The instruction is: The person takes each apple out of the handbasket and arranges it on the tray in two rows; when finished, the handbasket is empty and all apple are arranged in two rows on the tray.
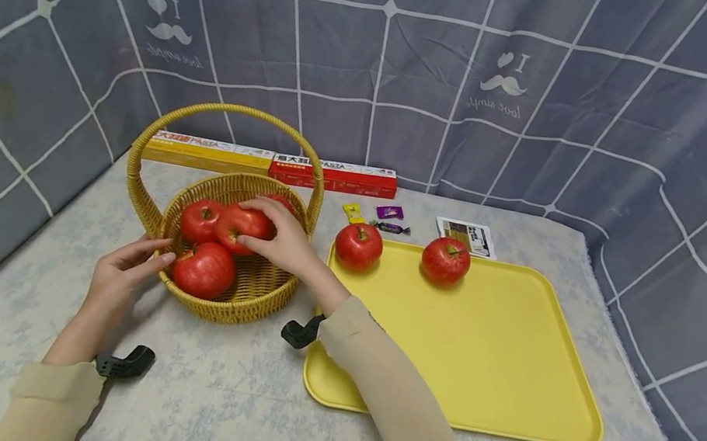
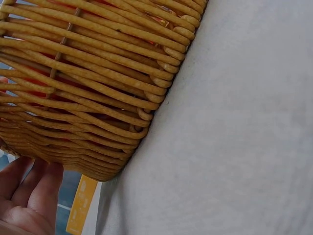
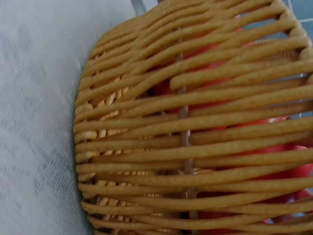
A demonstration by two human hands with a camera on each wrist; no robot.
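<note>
The wicker basket [image 1: 226,300] is golden tan, its woven strands [image 2: 98,88] showing orange-red between the gaps. The apples in the basket [image 1: 205,269] and the two apples on the tray [image 1: 359,245] are glossy red. The tray [image 1: 500,357] is plain bright yellow. The tablecloth [image 1: 222,402] is pale grey with a faint bluish mottled pattern. One pasta box [image 1: 209,153] is yellow, the other [image 1: 333,174] red. The backdrop curtain [image 1: 557,114] is slate blue-grey with a white line grid and white moustache prints. Both sleeves [image 1: 399,402] are beige.

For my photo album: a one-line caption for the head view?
Right hand grips an apple in the basket; left hand steadies it.
</note>
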